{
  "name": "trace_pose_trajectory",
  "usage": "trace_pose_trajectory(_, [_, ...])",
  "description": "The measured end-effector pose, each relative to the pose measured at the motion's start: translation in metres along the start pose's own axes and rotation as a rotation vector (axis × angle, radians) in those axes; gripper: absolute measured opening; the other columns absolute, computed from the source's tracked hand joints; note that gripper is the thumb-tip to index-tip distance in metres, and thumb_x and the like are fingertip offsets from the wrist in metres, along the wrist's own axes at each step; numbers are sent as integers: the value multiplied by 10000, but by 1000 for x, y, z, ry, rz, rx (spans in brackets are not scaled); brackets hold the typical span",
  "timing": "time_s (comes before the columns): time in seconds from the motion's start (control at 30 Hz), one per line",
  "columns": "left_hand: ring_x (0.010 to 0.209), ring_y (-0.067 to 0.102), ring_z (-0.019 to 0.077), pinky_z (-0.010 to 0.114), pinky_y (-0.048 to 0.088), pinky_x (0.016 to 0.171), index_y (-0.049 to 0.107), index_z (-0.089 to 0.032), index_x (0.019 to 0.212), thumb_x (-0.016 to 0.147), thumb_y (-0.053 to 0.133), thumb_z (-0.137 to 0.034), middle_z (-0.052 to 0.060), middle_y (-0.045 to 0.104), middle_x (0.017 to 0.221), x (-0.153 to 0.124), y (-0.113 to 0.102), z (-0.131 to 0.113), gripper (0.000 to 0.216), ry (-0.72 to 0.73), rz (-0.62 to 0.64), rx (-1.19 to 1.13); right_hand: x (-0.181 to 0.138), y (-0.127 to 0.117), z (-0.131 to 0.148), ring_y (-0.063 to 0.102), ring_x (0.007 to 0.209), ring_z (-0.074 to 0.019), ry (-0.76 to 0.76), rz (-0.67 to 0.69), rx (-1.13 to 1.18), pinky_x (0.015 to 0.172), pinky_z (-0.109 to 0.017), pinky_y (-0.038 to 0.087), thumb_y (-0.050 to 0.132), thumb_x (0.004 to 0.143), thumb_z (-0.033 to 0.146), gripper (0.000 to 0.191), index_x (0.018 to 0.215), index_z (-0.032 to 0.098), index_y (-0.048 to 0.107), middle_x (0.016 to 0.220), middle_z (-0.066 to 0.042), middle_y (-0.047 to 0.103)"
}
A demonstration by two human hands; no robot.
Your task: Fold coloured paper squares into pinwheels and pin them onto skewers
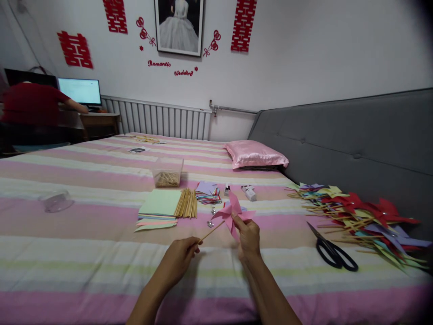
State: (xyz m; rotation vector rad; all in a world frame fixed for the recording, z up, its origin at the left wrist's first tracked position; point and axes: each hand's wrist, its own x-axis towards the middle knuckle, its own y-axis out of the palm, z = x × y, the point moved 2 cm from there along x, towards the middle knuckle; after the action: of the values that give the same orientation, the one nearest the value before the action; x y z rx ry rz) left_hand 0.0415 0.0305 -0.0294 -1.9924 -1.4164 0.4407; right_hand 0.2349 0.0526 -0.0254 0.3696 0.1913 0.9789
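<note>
The left hand (182, 256) is closed on the near end of the wooden stick (211, 231), whose long axis slants up and rightward. The right hand (249, 237) (nearer the paper) pinches a blade of the pink pinwheel (230, 211) at the stick's far tip, above the striped bedspread (101, 253).

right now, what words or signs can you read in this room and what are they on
"Romantic": red sticker on the wall.
"Wedding": second red sticker, just right of it and lower.
"囍": three red cut-outs on the same wall.
Monitor screen: too blurred to read.
White tube on the bed: label too small to read.
Pink pinwheel: no text.
</note>
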Motion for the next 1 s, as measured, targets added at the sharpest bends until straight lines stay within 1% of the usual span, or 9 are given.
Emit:
trace_pose_trajectory(0.13, [823,646,225,282,436,703,680,-165,1020,860,390,-291,102,720,917,0,0,3,354,-9,-4,96,5,-4,-1,382,463,-87,-26,-45,-11,457,-234,323,793,460,444,382,501,147,555,447,55,450])
trace_pose_trajectory(0.23, [909,638,250,299,425,751,685,-163,1017,859,397,-272,125,711,1006,1,-2,6,346,-35,-22,191,11,-9,-1,390,473,-88,-47,-73,0,455,-229,318,802,455,426,380,490,149,545,453,52,454])
trace_pose_trajectory(0.3, [936,631,259,304,414,760,692,-172,999,862,394,-261,122,710,1013,0,-4,5,339,-60,-30,256,14,-11,-1,387,467,-89,-68,-81,-11,444,-229,309,795,469,442,387,485,154,536,441,53,439])
trace_pose_trajectory(0.47, [880,640,246,278,389,683,701,-202,906,863,392,-253,99,722,924,-1,-6,-1,316,-81,-20,346,15,-12,-1,377,463,-89,-101,-88,-44,431,-230,293,780,487,454,390,485,161,524,437,57,416])
trace_pose_trajectory(0.57, [842,640,239,268,373,659,695,-196,863,868,388,-264,103,721,896,0,-6,-2,315,-82,-6,361,15,-11,-2,385,471,-91,-82,-79,-37,442,-232,304,774,500,434,371,492,158,526,450,55,428])
trace_pose_trajectory(0.63, [832,639,241,269,366,657,691,-189,840,873,379,-273,108,719,876,1,-5,-2,324,-81,0,367,15,-10,-2,395,480,-91,-55,-59,7,461,-233,323,779,500,410,350,513,150,546,470,51,455])
trace_pose_trajectory(0.77, [827,634,241,274,359,664,688,-184,855,876,370,-278,112,715,902,3,-5,-1,332,-76,19,357,18,-10,-3,419,496,-90,-43,-43,61,503,-234,357,795,491,369,324,551,135,579,499,48,500])
trace_pose_trajectory(0.9, [838,633,244,275,356,662,690,-185,874,875,367,-272,113,716,917,3,-5,-3,334,-73,24,356,19,-10,-6,428,502,-92,-37,-45,74,517,-236,359,801,499,361,324,559,127,584,502,44,514])
trace_pose_trajectory(1.0, [839,638,245,270,355,651,691,-186,870,869,377,-263,109,719,900,4,-5,-4,323,-85,28,368,17,-8,-6,455,528,-98,-62,-37,94,547,-237,384,798,524,359,317,605,123,602,533,34,540])
